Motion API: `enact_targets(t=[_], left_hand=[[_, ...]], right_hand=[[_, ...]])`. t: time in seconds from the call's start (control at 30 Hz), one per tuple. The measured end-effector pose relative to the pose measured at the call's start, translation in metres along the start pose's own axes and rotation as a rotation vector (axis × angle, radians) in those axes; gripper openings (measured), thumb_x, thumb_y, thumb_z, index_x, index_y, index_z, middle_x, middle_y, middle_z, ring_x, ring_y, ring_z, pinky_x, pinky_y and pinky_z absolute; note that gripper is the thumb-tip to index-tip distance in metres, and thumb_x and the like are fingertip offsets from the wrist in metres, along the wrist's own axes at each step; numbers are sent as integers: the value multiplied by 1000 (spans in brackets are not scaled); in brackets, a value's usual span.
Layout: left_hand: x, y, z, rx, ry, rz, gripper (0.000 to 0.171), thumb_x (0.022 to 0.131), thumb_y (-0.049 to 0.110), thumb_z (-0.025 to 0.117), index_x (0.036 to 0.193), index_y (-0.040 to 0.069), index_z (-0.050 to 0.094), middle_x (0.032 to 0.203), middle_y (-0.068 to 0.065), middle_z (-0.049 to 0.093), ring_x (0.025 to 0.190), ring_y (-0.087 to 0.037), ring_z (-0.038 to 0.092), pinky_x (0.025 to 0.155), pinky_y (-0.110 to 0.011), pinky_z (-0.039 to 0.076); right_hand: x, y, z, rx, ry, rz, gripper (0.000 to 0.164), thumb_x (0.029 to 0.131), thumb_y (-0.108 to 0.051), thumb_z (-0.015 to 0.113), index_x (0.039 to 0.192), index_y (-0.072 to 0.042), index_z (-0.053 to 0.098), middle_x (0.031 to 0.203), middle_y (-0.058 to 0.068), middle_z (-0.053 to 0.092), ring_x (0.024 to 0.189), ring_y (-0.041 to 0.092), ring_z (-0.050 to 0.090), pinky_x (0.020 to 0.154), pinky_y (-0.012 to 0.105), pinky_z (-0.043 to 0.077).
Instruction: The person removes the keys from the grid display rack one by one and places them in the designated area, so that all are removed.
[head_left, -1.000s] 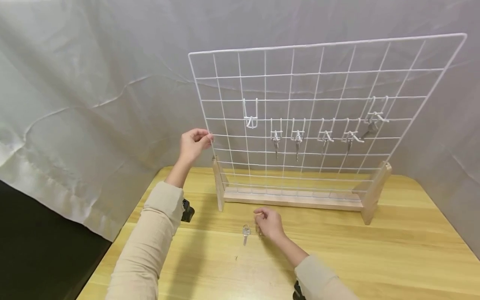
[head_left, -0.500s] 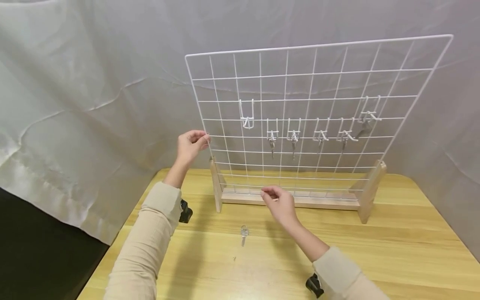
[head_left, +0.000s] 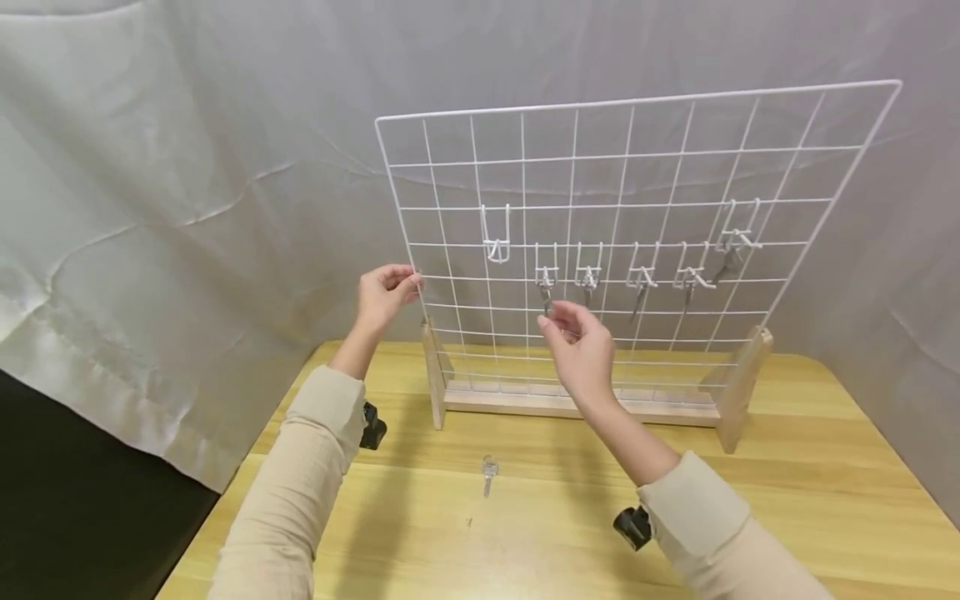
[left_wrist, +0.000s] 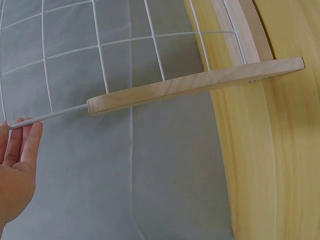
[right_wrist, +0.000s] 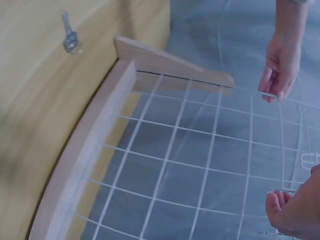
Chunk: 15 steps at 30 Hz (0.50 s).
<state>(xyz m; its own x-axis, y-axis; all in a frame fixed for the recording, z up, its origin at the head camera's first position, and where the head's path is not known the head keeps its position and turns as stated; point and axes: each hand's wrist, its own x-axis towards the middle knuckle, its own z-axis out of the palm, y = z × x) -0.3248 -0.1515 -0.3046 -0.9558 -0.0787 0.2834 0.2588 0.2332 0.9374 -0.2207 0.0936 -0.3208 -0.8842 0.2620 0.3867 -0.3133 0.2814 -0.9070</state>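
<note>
A white wire grid panel stands upright in a wooden stand. My left hand pinches the panel's left edge wire between thumb and fingers. In front of the panel, my right hand holds a small key that the fingers mostly hide, just below a hanging key. Several white hooks carry keys, among them a key at the upper right. The leftmost hook bears nothing. On the table, a key with a ring lies flat; the right wrist view shows this key too.
The yellow wooden table extends around the stand. A tiny speck lies near the key. Grey cloth hangs behind and at the sides. Each forearm wears a black wrist camera.
My right hand has picked up a key from beside the other one on the table and risen to the hanging keys. The left hand stays on the panel's edge.
</note>
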Motion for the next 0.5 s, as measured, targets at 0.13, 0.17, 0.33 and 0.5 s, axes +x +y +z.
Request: enact_targets(t=[0.13, 0.17, 0.33, 0.5], left_hand=[[-1, 0, 1, -2, 3, 3, 23, 88, 3, 60, 103, -15, 60, 105, -31, 64, 69, -3, 64, 69, -17, 58], [-1, 0, 1, -1, 2, 4, 24, 88, 3, 60, 103, -15, 59, 105, -31, 64, 70, -4, 64, 70, -18, 59], [-1, -1, 2, 1, 0, 0, 24, 89, 3, 60, 103, -15, 59, 107, -33, 62, 71, -5, 64, 70, -19, 59], [-2, 0, 1, -5, 18, -17, 23, 88, 3, 60, 103, -15, 59, 107, -32, 62, 69, -2, 63, 71, -19, 59]], right_hand=[[11, -3, 1, 48, 0, 86, 34, 87, -8, 62, 118, 5, 55, 116, 23, 61, 105, 29, 59, 97, 34, 51], [13, -4, 2, 62, 4, 103, 35, 87, -8, 62, 118, 5, 55, 117, 23, 61, 106, 29, 59, 97, 33, 51], [23, -3, 10, 161, 31, 183, 37, 89, -12, 61, 122, 4, 53, 120, 20, 59, 105, 21, 57, 98, 26, 49], [29, -2, 21, 268, 66, 258, 33, 91, -10, 58, 121, 3, 54, 117, 19, 61, 92, 11, 56, 85, 17, 53]])
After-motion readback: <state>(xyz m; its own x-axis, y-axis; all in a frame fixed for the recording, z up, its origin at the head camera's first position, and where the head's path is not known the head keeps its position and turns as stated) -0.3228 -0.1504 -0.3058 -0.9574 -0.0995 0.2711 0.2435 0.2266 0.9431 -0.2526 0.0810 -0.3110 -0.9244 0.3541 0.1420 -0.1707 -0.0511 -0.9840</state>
